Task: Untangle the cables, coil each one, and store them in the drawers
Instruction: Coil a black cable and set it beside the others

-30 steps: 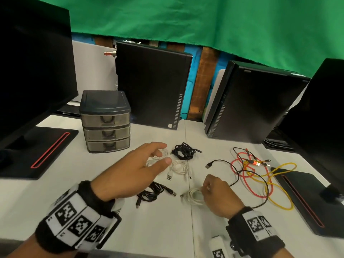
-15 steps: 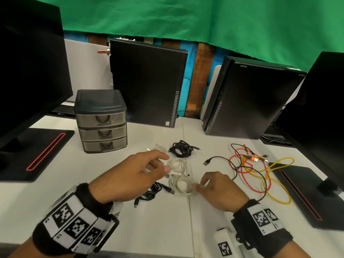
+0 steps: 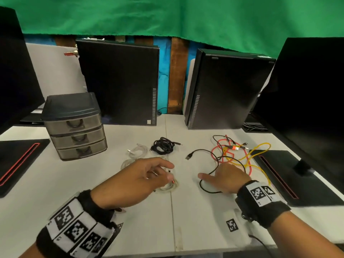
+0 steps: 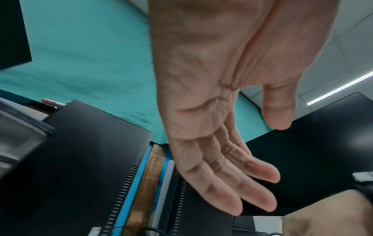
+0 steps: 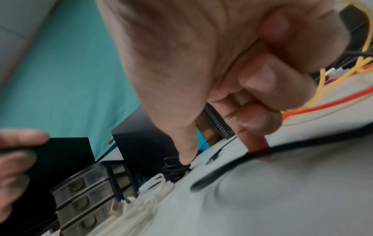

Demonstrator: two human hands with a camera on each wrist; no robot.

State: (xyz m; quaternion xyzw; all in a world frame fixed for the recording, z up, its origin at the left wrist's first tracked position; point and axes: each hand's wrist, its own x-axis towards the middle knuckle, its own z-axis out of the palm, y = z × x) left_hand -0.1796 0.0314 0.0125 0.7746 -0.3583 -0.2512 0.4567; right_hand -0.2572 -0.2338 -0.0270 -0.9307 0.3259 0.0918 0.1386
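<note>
**Right hand pins a loose black cable; coils lie by the drawers**

From the head camera, the left hand [image 3: 138, 180] hovers over a coiled white cable [image 3: 168, 187]; its wrist view alone shows the fingers [image 4: 226, 188] relaxed and empty. The right hand [image 3: 226, 178] rests on the loose black cable [image 3: 211, 189]; only its wrist view shows a fingertip [image 5: 256, 144] pressing the cable to the white table [image 3: 141, 228], other fingers curled. The closed three-drawer unit [image 3: 74, 125] stands left of the coils.
</note>
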